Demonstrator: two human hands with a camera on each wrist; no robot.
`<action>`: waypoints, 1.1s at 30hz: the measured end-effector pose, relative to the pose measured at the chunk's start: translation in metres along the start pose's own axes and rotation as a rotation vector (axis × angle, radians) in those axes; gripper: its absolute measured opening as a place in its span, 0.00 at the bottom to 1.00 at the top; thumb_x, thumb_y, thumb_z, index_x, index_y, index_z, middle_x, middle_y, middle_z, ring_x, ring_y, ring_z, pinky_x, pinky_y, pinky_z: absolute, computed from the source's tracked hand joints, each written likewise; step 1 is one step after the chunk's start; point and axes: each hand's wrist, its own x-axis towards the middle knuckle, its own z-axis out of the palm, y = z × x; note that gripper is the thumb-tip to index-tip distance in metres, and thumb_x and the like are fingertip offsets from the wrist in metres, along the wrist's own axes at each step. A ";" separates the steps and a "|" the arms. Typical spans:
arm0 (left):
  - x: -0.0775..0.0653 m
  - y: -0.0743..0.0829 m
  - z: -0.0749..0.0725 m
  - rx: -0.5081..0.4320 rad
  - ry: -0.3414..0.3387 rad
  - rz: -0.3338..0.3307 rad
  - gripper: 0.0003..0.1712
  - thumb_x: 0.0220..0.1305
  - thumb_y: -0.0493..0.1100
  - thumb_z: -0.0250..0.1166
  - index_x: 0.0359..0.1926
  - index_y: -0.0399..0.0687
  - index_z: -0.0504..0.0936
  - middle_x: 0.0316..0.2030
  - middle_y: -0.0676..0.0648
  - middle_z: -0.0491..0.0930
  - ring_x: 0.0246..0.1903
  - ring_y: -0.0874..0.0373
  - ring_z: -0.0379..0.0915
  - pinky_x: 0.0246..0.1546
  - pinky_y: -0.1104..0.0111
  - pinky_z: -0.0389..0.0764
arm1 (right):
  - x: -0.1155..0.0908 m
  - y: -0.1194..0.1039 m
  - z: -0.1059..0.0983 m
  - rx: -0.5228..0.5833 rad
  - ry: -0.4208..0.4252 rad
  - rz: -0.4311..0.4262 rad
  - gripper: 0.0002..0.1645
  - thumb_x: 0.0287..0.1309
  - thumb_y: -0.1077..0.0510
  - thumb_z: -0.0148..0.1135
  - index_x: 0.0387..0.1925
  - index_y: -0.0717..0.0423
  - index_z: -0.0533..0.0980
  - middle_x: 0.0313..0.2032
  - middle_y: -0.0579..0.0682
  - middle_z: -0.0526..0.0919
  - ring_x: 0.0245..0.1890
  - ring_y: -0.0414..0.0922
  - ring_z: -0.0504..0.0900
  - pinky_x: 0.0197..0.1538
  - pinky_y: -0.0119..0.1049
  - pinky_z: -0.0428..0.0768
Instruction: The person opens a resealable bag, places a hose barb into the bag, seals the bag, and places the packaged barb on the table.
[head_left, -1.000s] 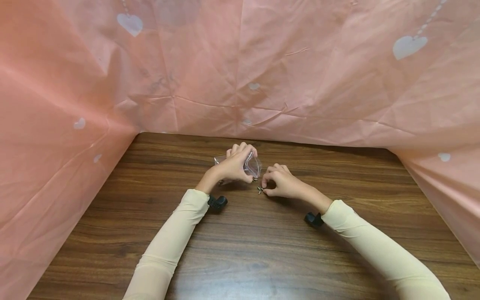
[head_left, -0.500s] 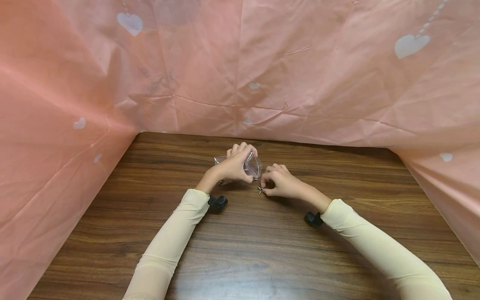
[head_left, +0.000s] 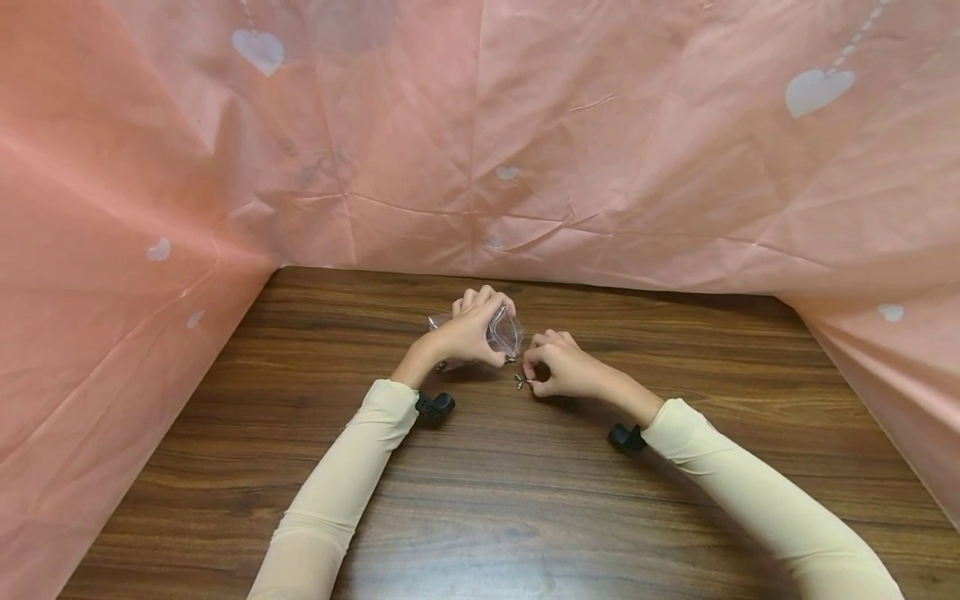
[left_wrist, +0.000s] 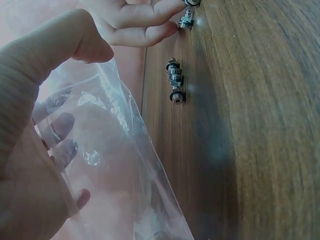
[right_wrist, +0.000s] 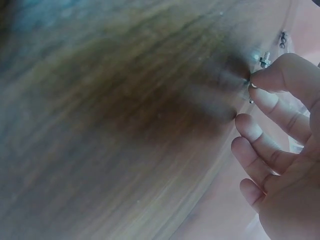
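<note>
Near the far edge of a dark brown, wood-grained table (head_left: 480, 467), seen from above: two bare hands at close quarters, slightly apart.

Gripped in the bare left hand (head_left: 467, 333), thumb on the near side and fingers curled round the far side: a clear, soft plastic zip-seal bag (head_left: 506, 327), mouth parted and turned toward the other hand.

Just right of the bag, low over the table, the bare right hand (head_left: 566, 367), thumb and forefinger pinched together on one end of a small silver metal fitting with dark parts (head_left: 519, 382). In the right wrist view, the remaining fingers bent and apart from the fitting.

Near the left thumb's tip, just outside the bag, a second slim metal fitting, silver with black rings (left_wrist: 175, 80), resting on the table; clearest in the left wrist view, apart from the bag's edge.

Under the left hand, by the bag's lower end, a tiny metallic glint (head_left: 441, 365), too small to identify; inside the bag or beside it, impossible to tell.

On both arms, long pale-yellow sleeves (head_left: 330, 492); at each wrist, a small black camera (head_left: 437, 406).

Behind the table and along both sides, a creased peach-pink sheet (head_left: 600, 150), printed with pale hearts (head_left: 258, 52), some hanging from dotted lines.
</note>
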 end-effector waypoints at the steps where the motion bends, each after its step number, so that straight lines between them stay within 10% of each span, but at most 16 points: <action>1: 0.000 0.000 0.000 -0.003 -0.001 0.001 0.40 0.39 0.44 0.78 0.56 0.55 0.69 0.53 0.47 0.66 0.52 0.48 0.56 0.62 0.50 0.55 | 0.000 0.000 0.000 0.005 -0.007 0.003 0.09 0.41 0.62 0.71 0.24 0.49 0.77 0.33 0.50 0.76 0.39 0.46 0.67 0.50 0.49 0.63; 16: 0.000 0.002 -0.002 0.015 -0.007 -0.002 0.40 0.41 0.44 0.78 0.57 0.54 0.68 0.52 0.47 0.68 0.52 0.48 0.57 0.61 0.50 0.55 | -0.002 0.001 -0.006 0.027 -0.042 0.031 0.11 0.39 0.63 0.71 0.22 0.48 0.76 0.33 0.50 0.78 0.38 0.45 0.67 0.47 0.42 0.59; 33: 0.000 0.002 0.001 0.012 0.002 0.006 0.40 0.39 0.44 0.78 0.55 0.55 0.69 0.52 0.47 0.66 0.51 0.48 0.56 0.59 0.52 0.56 | -0.001 0.008 -0.018 0.142 0.105 0.059 0.07 0.46 0.63 0.70 0.27 0.48 0.80 0.38 0.50 0.81 0.42 0.49 0.70 0.52 0.50 0.60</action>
